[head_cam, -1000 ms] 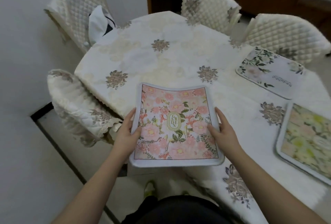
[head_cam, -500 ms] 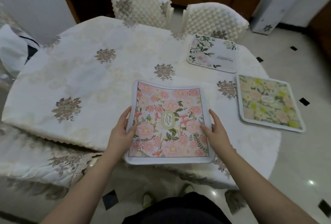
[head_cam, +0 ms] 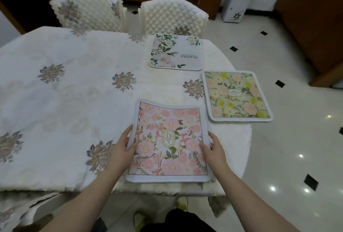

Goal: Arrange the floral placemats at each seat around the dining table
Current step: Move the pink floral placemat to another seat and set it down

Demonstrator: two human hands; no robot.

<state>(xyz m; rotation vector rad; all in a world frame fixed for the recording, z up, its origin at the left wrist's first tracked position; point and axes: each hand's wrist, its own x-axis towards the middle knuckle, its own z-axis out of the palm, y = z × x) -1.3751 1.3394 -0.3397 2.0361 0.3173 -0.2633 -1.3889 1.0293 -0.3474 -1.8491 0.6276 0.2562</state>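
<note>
Pink placemat (head_cam: 169,143) held at 6 o'clock edge of tabletop (head_cam: 70,75), far edge curled up slightly. Left hand (head_cam: 121,151) clamped on its left border, thumb on top; right hand (head_cam: 215,147) clamped on right border likewise. Yellow-green placemat (head_cam: 236,96) flat at 3 o'clock, just beside pink one, apart. White leafy placemat (head_cam: 175,51) flat at 1 o'clock, before a quilted chair (head_cam: 173,18). Second quilted chair (head_cam: 89,15) at 12 o'clock. Embroidered flower motifs on cloth around mats. Nothing standing on cloth near the pink mat.
</note>
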